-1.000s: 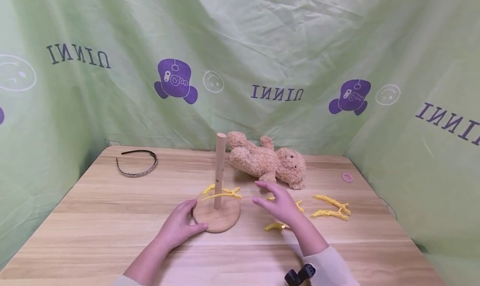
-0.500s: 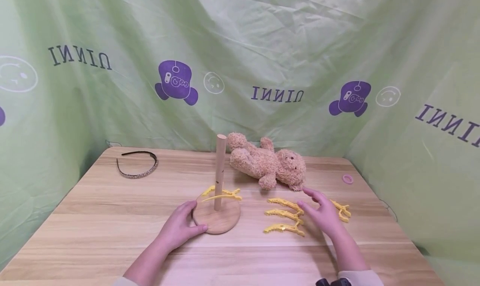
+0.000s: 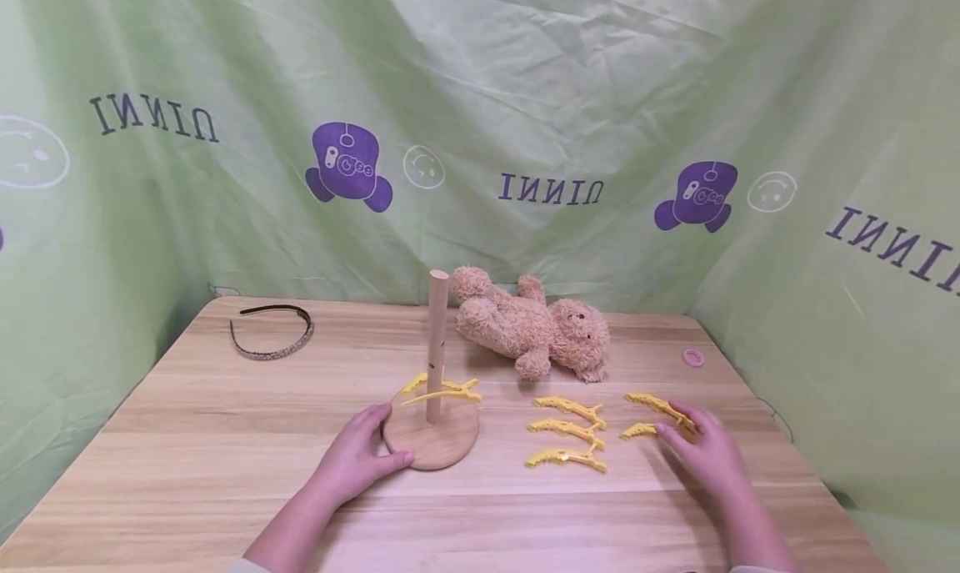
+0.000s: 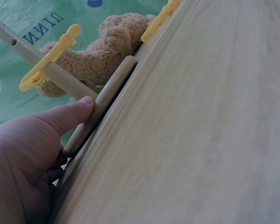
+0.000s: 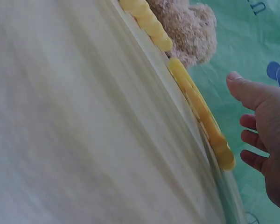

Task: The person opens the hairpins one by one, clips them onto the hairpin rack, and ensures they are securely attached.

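One plush bear point(image 3: 517, 327) behind clips point(image 3: 567, 429), headband point(image 3: 285, 353), ring point(image 3: 686, 358)

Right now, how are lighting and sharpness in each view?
Head view: bright, with a glint on the nearest yellow clip, pale sheen along the table's front, soft shadow by the right hand; left wrist view: dimmer, wood grain soft; right wrist view: also dim, wood grain blurred.
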A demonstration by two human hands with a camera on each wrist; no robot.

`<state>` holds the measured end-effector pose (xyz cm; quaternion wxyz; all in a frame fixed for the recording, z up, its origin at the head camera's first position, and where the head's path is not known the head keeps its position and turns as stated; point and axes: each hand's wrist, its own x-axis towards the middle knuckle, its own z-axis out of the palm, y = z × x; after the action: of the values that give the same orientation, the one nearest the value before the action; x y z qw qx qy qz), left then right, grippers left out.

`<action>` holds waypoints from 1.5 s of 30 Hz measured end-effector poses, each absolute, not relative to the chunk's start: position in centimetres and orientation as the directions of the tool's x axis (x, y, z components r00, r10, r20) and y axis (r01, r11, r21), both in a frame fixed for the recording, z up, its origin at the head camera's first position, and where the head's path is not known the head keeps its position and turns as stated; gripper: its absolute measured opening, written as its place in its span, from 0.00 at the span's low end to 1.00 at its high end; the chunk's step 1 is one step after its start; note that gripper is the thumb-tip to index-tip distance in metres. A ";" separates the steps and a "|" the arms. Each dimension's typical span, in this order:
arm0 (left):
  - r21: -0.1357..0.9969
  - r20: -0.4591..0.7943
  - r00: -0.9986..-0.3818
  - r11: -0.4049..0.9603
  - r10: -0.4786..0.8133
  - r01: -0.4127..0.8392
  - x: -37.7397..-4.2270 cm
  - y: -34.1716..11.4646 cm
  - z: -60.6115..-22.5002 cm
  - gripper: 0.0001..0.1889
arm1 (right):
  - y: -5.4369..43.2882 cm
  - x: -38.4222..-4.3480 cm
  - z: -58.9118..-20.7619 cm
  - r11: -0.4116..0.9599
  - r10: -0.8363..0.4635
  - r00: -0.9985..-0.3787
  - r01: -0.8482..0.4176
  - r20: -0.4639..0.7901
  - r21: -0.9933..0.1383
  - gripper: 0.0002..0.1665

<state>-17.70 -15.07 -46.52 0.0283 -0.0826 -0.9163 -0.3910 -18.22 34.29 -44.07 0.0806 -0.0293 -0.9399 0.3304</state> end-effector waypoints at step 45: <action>0.707 0.113 -0.985 0.686 0.129 0.171 -17.6 -15.1 -46.5 0.47 | 37.5 -17.7 -44.8 0.811 0.117 -0.993 0.086 0.017 -0.578 0.38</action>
<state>-17.64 -15.10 -46.46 0.0273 -0.0817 -0.9178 -0.3877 -17.70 37.45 -44.76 0.0258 -0.0535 -0.9513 0.3023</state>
